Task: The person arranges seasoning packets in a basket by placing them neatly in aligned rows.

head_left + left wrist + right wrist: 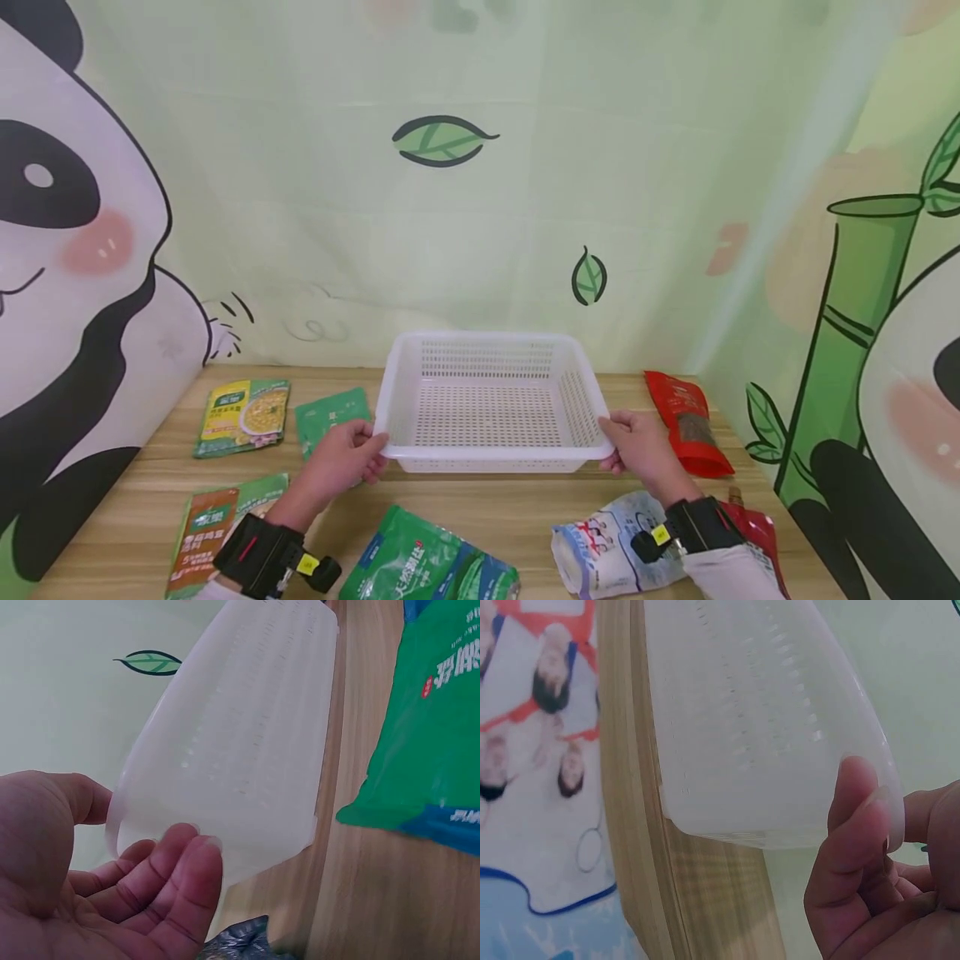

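A white perforated plastic basket point(487, 465) stands at the middle back of the wooden table, with nothing inside. My left hand point(345, 457) grips its near left corner, thumb over the rim and fingers beneath. At the near right corner my right hand point(641, 450) pinches the rim the same way. In the left wrist view the basket's wall point(247, 750) rises between thumb and fingers. The right wrist view shows the fingers point(855, 817) against the outside of the basket point(742, 772).
Around the basket lie a yellow-green packet point(243, 417), a green packet point(330, 417), a brown-green packet point(206, 533), a large green bag point(427, 558), a white-blue bag point(611, 542), a red bag point(686, 421) and a red spouted pouch point(759, 533). A printed curtain point(487, 225) hangs behind.
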`<state>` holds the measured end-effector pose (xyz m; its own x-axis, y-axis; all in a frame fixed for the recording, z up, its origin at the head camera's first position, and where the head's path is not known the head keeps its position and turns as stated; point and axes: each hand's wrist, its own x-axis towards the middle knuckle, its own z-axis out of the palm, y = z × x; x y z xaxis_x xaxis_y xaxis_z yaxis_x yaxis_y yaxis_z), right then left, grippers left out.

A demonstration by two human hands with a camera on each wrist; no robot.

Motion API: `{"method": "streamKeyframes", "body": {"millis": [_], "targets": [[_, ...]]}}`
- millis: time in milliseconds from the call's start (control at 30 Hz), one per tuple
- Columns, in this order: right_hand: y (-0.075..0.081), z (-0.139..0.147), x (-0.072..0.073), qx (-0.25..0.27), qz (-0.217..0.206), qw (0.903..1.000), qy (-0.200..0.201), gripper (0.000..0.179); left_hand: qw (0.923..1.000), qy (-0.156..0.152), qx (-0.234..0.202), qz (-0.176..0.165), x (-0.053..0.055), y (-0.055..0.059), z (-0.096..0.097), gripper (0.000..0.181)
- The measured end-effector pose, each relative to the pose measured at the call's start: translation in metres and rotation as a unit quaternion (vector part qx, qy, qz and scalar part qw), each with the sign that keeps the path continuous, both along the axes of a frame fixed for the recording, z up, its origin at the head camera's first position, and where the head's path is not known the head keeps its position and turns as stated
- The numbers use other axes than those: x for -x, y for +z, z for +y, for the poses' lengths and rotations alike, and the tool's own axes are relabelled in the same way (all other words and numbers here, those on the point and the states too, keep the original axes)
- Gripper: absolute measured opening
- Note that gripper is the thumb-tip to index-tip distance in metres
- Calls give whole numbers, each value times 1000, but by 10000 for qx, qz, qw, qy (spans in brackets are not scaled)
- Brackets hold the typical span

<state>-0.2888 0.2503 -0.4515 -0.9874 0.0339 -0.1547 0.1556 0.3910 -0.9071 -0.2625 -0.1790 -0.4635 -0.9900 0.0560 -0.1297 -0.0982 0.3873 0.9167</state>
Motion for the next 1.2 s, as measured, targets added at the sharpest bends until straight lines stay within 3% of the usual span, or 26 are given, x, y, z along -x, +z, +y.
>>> {"method": "streamKeyframes", "body": {"millis": [333, 467, 700, 967, 1067, 1200], "targets": [[-5, 2, 2, 60, 45, 10000, -52, 43, 9986, -26, 514, 135, 0, 4, 2, 24], [-4, 1, 1, 105, 31, 9999, -85, 44, 9941, -15, 1051, 251, 0, 8, 4, 25], [-5, -2, -1, 146, 30, 9998, -136, 43, 9716, -22, 2242, 762, 0, 15, 6, 34], [-4, -5, -2, 54, 35, 9994, -346, 41, 9617, 38, 2628, 778, 1, 24, 10, 58], [-4, -6, -3, 50, 19, 9990, -446, 42, 9516, 220, 2823, 1198, 1, 22, 16, 64], [-4, -8, -3, 33, 30, 9987, -506, 41, 9299, 392, 3001, 2088, 0, 16, 27, 55]]}}
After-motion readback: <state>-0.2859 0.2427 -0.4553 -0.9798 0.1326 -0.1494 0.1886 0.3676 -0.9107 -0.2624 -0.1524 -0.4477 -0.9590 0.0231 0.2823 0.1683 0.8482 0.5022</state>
